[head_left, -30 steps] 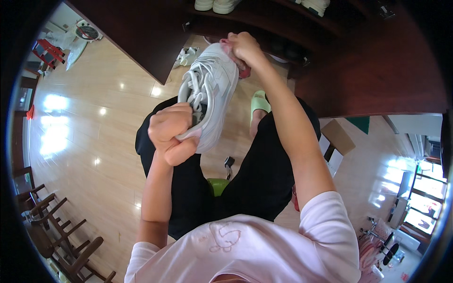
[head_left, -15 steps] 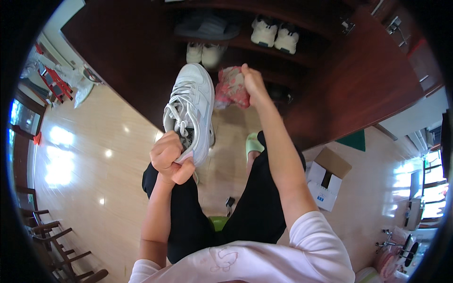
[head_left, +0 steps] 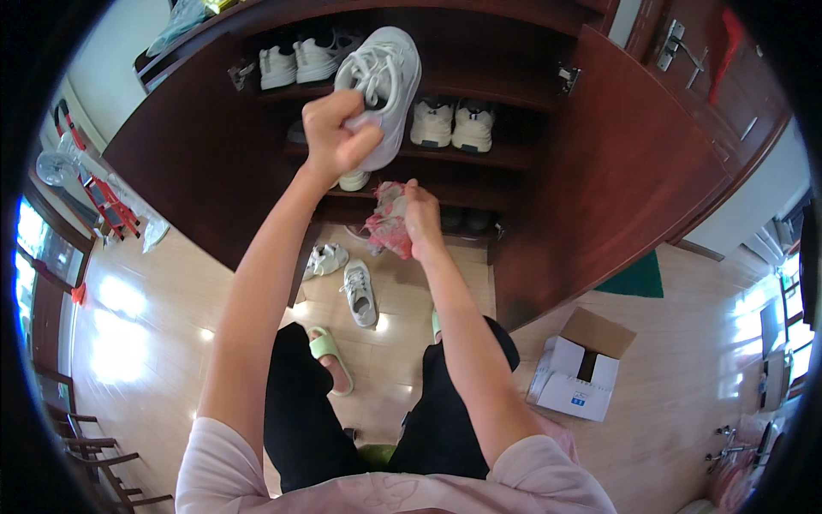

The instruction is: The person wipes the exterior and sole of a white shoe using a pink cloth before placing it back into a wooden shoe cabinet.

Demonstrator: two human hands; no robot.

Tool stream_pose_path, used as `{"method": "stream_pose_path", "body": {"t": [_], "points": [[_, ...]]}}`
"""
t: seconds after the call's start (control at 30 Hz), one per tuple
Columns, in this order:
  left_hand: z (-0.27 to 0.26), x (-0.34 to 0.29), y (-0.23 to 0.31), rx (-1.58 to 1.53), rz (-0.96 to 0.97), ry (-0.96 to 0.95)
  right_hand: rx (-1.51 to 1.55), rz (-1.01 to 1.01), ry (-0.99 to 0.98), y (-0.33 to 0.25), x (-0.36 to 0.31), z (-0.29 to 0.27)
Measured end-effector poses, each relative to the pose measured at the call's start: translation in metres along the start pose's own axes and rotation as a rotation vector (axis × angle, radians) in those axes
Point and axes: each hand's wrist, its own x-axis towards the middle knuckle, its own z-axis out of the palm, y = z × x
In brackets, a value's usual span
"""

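Head: L hand [head_left: 338, 137] w/ sneaker [head_left: 384, 86]

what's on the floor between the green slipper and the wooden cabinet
In the head view, two white sneakers lie on the wooden floor between the green slipper and the cabinet, one upright, one tipped over.

Left hand [head_left: 336, 137] lifts white sneaker [head_left: 387, 81]; right hand [head_left: 421, 218] grips pink cloth [head_left: 387, 221].
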Motion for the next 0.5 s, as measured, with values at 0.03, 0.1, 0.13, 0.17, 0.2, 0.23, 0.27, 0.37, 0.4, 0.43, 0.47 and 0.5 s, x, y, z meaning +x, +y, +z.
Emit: {"method": "stream_pose_path", "body": {"t": [0.03,0.1,0.13,0.17,0.2,0.23,0.27,0.37,0.4,0.43,0.47,0.5], "points": [[0.012,0.011,-0.014,-0.001,0.01,0.002,-0.083,-0.034,0.009,-0.002,-0.001,0.002],[0.038,0.031,-0.046,-0.001,0.056,0.006,0.093,0.032,0.027,-0.006,-0.005,0.007],[0.049,0.039,-0.064,0.006,0.07,-0.008,0.053,0.003,0.038,-0.011,-0.006,0.008],[0.059,0.048,-0.081,0.013,0.05,-0.038,0.054,-0.004,0.036,-0.016,-0.008,0.01],[0.069,0.053,-0.096,0.016,0.025,-0.066,0.051,-0.007,0.037,-0.019,-0.011,0.01],[0.074,0.053,-0.111,0.275,-0.031,-0.25,0.072,0.001,0.038,-0.021,-0.013,0.008],[0.084,0.044,-0.12,0.317,-0.112,-0.198,0.061,-0.002,0.046,-0.024,-0.015,0.007],[0.108,0.021,-0.12,0.4,-0.425,-0.092,-0.009,-0.035,0.081,-0.029,-0.013,-0.006],[0.115,0.013,-0.116,0.504,-0.406,-0.055,-0.018,-0.032,0.074,-0.028,-0.01,-0.012],[0.122,0.008,-0.114,0.377,-0.422,-0.018,-0.026,-0.029,0.067,-0.027,-0.006,-0.018],[0.129,0.005,-0.112,0.25,-0.437,0.019,-0.035,-0.026,0.061,-0.027,-0.002,-0.024],[0.131,0.004,-0.113,0.219,-0.466,0.033,-0.032,-0.032,0.052,-0.026,-0.002,-0.024]]}}
